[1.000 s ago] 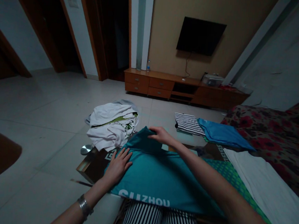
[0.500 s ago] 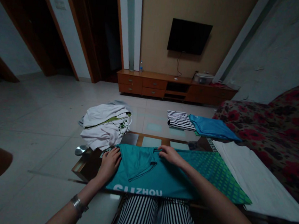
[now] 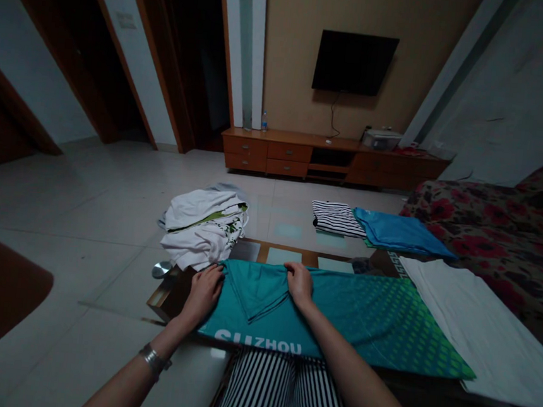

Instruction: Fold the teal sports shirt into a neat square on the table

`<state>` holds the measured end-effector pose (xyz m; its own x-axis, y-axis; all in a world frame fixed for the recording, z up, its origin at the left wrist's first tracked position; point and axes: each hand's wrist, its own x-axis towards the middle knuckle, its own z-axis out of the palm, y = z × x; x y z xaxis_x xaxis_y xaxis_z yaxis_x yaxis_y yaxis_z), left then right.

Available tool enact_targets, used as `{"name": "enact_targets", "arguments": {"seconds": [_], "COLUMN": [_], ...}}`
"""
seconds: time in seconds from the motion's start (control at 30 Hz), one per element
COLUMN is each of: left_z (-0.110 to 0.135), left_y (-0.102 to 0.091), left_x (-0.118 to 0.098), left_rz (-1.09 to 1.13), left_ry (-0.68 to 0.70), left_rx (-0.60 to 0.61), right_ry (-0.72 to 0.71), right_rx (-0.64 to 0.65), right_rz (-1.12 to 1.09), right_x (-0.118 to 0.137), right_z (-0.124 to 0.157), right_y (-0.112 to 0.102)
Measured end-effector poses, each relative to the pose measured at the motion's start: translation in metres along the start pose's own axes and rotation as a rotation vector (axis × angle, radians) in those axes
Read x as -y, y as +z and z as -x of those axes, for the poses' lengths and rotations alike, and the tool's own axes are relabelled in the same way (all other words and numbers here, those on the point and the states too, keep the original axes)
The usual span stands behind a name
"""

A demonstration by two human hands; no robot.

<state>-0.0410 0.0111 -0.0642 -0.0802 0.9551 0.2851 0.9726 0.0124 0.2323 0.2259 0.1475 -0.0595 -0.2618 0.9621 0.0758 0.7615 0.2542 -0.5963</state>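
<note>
The teal shirt (image 3: 337,317) lies flat on the low table (image 3: 168,293). The left hand (image 3: 204,291) presses its edge, fingers spread. The right hand (image 3: 299,283) seems to pinch the folded sleeve (image 3: 257,288). Beyond lies a white pile (image 3: 203,226).

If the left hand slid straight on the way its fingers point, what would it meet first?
The left hand lies flat on the teal shirt, fingers aimed away and slightly right. Straight on it would probably meet the white clothes pile just past the shirt's edge, though depth is unclear.
</note>
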Motion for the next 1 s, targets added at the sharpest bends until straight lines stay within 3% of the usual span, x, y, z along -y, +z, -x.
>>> {"name": "enact_targets", "arguments": {"seconds": [0.13,0.23,0.33,0.47,0.6,0.83,1.0], "left_z": [0.0,-0.004,-0.009,-0.012,-0.009,-0.01,-0.011], "left_y": [-0.009,-0.012,-0.008,0.002,0.01,0.006,0.005], "left_x": [0.0,-0.011,-0.021,-0.02,-0.013,-0.017,-0.013], "left_rz": [-0.032,-0.039,0.001,0.09,0.135,0.112,0.189], "left_ry": [-0.007,0.033,0.055,0.033,0.035,-0.027,-0.031], "left_rx": [-0.006,-0.006,-0.013,-0.055,-0.079,-0.009,-0.029], "right_ry": [-0.062,-0.216,-0.316,-0.244,-0.197,-0.313,-0.397], "right_rx": [0.012,0.02,0.164,0.261,0.28,0.246,0.309], "right_rz": [0.136,0.168,0.151,0.228,0.252,0.113,0.111], "right_x": [0.015,0.05,0.095,0.133,0.138,0.125,0.112], "right_z": [0.003,0.003,0.005,0.008,0.007,0.006,0.018], "right_y": [-0.017,-0.017,0.004,0.044,0.061,0.058,0.052]}}
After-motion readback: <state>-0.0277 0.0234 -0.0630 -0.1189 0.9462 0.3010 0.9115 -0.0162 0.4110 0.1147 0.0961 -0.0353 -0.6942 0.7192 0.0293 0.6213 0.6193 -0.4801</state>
